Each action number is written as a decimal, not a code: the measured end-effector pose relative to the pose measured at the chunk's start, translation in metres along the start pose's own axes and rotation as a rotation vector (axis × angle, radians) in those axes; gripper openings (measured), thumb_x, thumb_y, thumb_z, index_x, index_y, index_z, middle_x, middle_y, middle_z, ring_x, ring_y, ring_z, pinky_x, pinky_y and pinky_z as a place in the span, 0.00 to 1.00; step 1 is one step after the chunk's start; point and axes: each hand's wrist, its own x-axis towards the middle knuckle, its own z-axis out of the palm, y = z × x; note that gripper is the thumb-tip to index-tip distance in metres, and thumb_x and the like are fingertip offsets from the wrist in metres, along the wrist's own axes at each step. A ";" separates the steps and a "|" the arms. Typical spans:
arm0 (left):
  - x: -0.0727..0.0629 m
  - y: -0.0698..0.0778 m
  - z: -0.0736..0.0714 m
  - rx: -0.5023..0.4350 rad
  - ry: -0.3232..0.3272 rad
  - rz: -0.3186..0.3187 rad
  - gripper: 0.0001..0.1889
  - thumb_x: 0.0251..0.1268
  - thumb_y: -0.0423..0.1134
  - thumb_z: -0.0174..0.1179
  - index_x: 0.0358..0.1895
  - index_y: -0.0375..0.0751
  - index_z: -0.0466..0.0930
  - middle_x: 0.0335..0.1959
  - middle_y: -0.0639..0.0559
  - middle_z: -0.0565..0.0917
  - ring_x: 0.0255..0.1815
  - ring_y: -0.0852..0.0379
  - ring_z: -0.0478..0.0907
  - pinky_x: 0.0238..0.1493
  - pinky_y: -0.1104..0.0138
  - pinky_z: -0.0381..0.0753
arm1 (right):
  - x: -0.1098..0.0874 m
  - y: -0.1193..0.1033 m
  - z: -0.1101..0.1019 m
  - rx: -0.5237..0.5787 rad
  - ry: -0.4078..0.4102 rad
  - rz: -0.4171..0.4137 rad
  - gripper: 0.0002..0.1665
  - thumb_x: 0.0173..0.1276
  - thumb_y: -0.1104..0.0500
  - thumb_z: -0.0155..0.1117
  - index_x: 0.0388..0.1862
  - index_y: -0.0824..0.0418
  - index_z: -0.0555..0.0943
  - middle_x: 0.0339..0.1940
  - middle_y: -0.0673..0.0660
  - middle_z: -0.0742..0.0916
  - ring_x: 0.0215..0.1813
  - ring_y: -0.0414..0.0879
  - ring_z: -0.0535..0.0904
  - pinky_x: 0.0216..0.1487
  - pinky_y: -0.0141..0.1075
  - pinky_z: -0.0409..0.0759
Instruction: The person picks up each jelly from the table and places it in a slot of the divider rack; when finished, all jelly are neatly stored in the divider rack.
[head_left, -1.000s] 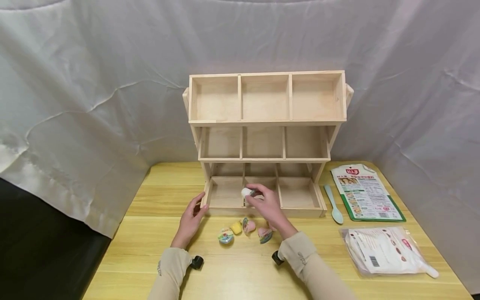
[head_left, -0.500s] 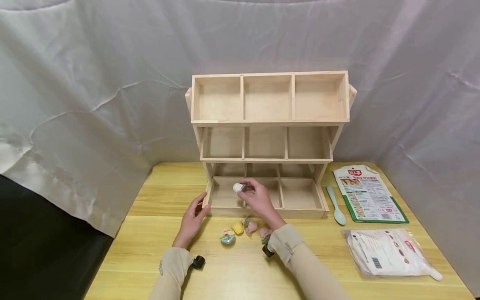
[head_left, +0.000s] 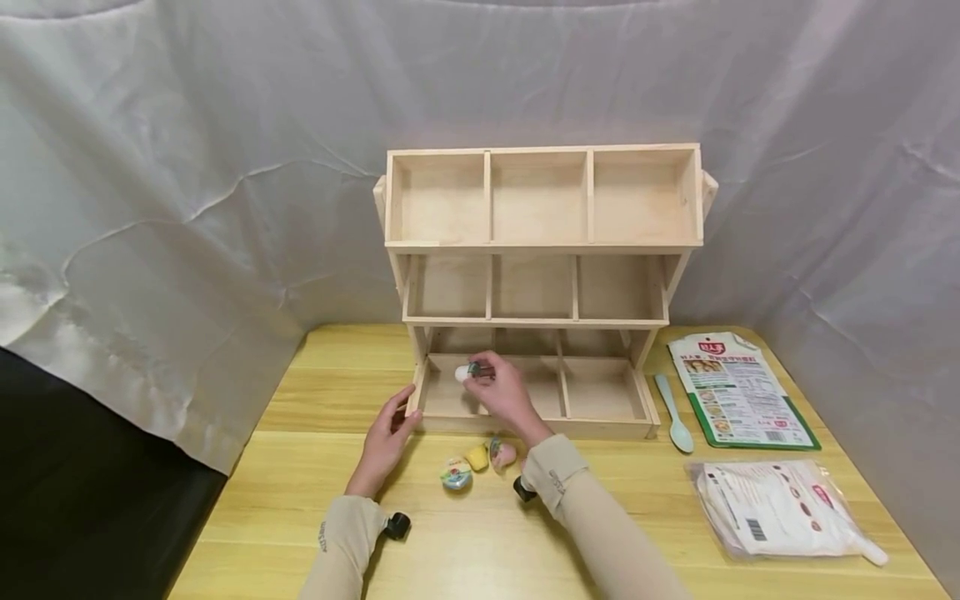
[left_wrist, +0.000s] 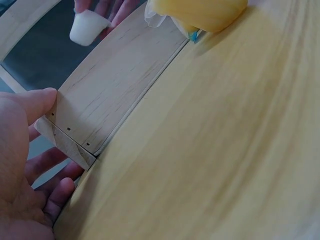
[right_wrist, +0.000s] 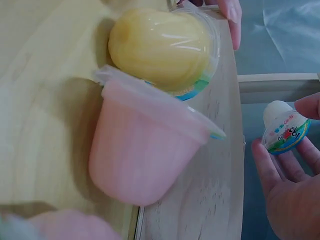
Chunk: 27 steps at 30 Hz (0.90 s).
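White jelly cup (right_wrist: 287,127) is held over the bottom-left compartment of the wooden rack (head_left: 545,247), its printed lid turned to the right. At the rack's left end, the lower front corner is grasped between thumb and fingers by the left hand (head_left: 382,446). Before the rack's front board, a lidded jelly cup (head_left: 456,474) is set, followed by a yellow jelly cup (head_left: 477,457) and a pink jelly cup (head_left: 503,455) tipped on its side. Inside the rack's front board, the white one is pinched by the right hand (head_left: 506,396). Also before the rack, a blurred pink shape (right_wrist: 70,226) is seen, possibly another cup. To the rack's right are laid a pale blue spoon (head_left: 675,417), a white-and-green packet (head_left: 742,390) and, nearer the front, a bagged white packet (head_left: 780,508).
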 end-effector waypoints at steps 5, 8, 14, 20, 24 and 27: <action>-0.008 0.013 -0.002 0.011 0.001 0.006 0.29 0.79 0.40 0.59 0.79 0.46 0.66 0.73 0.36 0.73 0.62 0.41 0.79 0.60 0.57 0.77 | 0.005 0.002 0.006 -0.054 0.004 -0.004 0.25 0.65 0.65 0.72 0.62 0.63 0.81 0.53 0.60 0.87 0.54 0.53 0.85 0.57 0.40 0.85; -0.009 0.014 -0.002 0.010 0.003 0.012 0.29 0.79 0.40 0.59 0.79 0.45 0.66 0.73 0.35 0.73 0.63 0.40 0.79 0.60 0.56 0.77 | 0.008 0.003 0.010 -0.075 0.010 -0.012 0.25 0.65 0.65 0.72 0.62 0.62 0.82 0.53 0.59 0.87 0.55 0.52 0.84 0.58 0.40 0.84; -0.008 0.012 -0.002 -0.003 0.003 0.005 0.29 0.79 0.40 0.58 0.79 0.46 0.66 0.73 0.36 0.73 0.62 0.41 0.78 0.59 0.58 0.77 | 0.016 0.003 0.018 -0.067 0.005 -0.014 0.26 0.65 0.63 0.73 0.62 0.64 0.82 0.53 0.60 0.87 0.54 0.54 0.85 0.57 0.41 0.85; -0.007 0.012 -0.003 -0.005 0.014 0.016 0.28 0.79 0.39 0.59 0.78 0.46 0.67 0.71 0.36 0.74 0.59 0.41 0.79 0.56 0.59 0.78 | 0.023 0.000 0.026 0.047 -0.023 0.029 0.25 0.67 0.62 0.73 0.62 0.67 0.82 0.53 0.63 0.88 0.53 0.55 0.86 0.57 0.42 0.85; -0.007 0.013 -0.003 -0.010 0.002 0.012 0.28 0.79 0.40 0.59 0.78 0.46 0.67 0.72 0.38 0.74 0.60 0.42 0.78 0.55 0.61 0.78 | 0.026 0.001 0.030 0.083 -0.033 0.056 0.26 0.66 0.62 0.74 0.62 0.67 0.81 0.54 0.64 0.87 0.54 0.55 0.85 0.59 0.42 0.84; -0.006 0.014 -0.004 -0.016 -0.006 0.015 0.28 0.79 0.40 0.59 0.78 0.46 0.67 0.72 0.38 0.74 0.60 0.42 0.78 0.56 0.61 0.77 | 0.029 0.004 0.034 0.066 -0.036 0.065 0.27 0.65 0.61 0.75 0.62 0.66 0.81 0.54 0.62 0.87 0.54 0.54 0.85 0.59 0.42 0.83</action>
